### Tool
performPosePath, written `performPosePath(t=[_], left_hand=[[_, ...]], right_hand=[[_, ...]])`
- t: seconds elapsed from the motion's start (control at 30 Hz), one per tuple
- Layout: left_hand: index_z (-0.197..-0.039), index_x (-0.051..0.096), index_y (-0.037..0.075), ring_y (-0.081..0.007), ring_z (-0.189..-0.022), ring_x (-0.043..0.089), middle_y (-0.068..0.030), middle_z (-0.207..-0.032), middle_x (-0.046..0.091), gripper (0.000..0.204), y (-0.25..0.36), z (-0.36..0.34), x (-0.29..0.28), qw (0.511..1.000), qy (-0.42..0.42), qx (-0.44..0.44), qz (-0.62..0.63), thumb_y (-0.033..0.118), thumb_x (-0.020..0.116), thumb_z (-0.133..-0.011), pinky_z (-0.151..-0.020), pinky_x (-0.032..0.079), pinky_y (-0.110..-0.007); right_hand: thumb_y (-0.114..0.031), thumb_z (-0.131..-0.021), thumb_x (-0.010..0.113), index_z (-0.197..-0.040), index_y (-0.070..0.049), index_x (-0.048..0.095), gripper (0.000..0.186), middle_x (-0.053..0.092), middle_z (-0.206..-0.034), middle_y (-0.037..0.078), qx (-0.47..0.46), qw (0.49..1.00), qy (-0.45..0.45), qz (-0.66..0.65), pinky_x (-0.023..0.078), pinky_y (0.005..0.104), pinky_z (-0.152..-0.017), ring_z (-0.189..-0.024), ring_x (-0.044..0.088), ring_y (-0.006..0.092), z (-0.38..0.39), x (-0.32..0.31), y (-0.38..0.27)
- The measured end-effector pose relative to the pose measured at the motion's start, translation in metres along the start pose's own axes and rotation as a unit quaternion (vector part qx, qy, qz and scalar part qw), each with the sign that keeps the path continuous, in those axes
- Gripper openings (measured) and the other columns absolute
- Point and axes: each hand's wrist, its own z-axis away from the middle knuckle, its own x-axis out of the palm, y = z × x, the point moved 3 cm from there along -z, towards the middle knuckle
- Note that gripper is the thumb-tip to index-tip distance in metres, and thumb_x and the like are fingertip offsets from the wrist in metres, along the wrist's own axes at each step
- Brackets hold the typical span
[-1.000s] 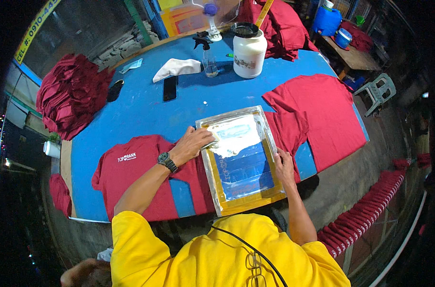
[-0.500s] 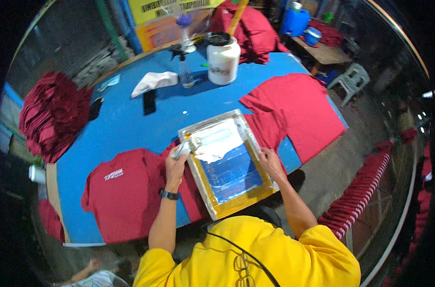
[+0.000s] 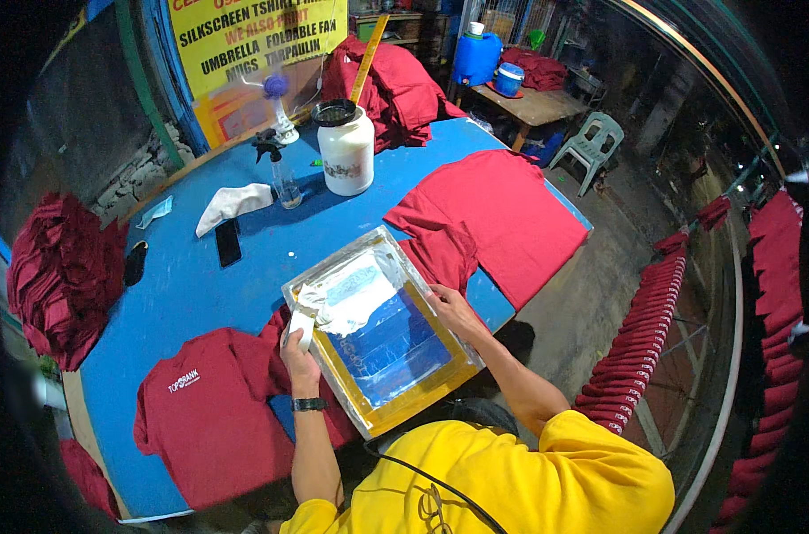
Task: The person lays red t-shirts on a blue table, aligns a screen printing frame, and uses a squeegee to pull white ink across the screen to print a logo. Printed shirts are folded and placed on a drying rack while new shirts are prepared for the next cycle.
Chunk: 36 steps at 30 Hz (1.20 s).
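A silkscreen frame, edged with brown and silver tape, is tilted over the table with white ink spread across the far part of its blue mesh. My left hand, with a dark watch on the wrist, is closed on a white ink-smeared squeegee at the frame's left side. My right hand grips the frame's right edge. Left of the frame lies a dark red T-shirt with a white print; another red T-shirt lies to its right. Red cloth partly shows beneath the frame.
On the blue table stand a white tub, a spray bottle and a small fan. A phone and white cloth lie nearby. Red shirt piles sit left and behind. A shirt rack stands right.
The view has swung right, so the table and its things appear further left. Both hands keep their grips, on the squeegee and the silkscreen frame.
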Motion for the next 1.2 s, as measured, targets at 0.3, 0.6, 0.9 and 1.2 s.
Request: performPosePath(t=[0.3,0.6,0.9,1.2], left_hand=[[-0.133,0.064,-0.005,-0.0268,-0.118,0.069,-0.0146,-0.128,0.071,0.044,-0.017,0.036,0.12,0.993,-0.115,0.024,0.024,0.007,0.066,-0.091,-0.109,0.051,-0.039],[-0.135,0.06,-0.003,-0.0247,-0.119,0.067,-0.014,-0.129,0.069,0.047,-0.214,0.09,0.337,0.985,-0.157,-0.061,0.016,0.009,0.07,-0.091,-0.109,0.052,-0.039],[-0.13,0.062,-0.002,-0.021,-0.114,0.069,-0.0121,-0.123,0.071,0.044,-0.287,0.109,0.433,0.992,-0.117,-0.052,-0.022,0.009,0.07,-0.089,-0.106,0.052,-0.036],[-0.129,0.065,-0.004,-0.0213,-0.114,0.069,-0.0123,-0.122,0.072,0.044,-0.283,0.038,0.455,0.998,-0.038,0.007,-0.047,0.01,0.07,-0.088,-0.107,0.051,-0.036]], right_hand=[[-0.034,-0.112,0.059,-0.148,0.002,0.06,0.052,0.071,-0.129,0.013,0.087,0.99,0.04,-0.103,0.051,0.0345,-0.1,-0.117,0.065,0.0208,0.032,-0.121,0.007],[-0.028,-0.11,0.061,-0.145,0.004,0.063,0.046,0.073,-0.122,0.01,0.041,0.969,0.114,-0.217,0.053,0.0322,-0.094,-0.107,0.066,0.0159,0.039,-0.365,0.146],[-0.025,-0.111,0.059,-0.146,0.004,0.062,0.045,0.071,-0.13,0.01,0.064,0.982,0.097,-0.151,0.051,0.0326,-0.1,-0.115,0.066,0.0176,-0.013,-0.473,0.21],[-0.029,-0.11,0.058,-0.148,0.002,0.061,0.05,0.073,-0.129,0.019,0.069,0.992,0.033,-0.104,0.051,0.0378,-0.102,-0.117,0.067,0.0244,-0.137,-0.472,0.176]])
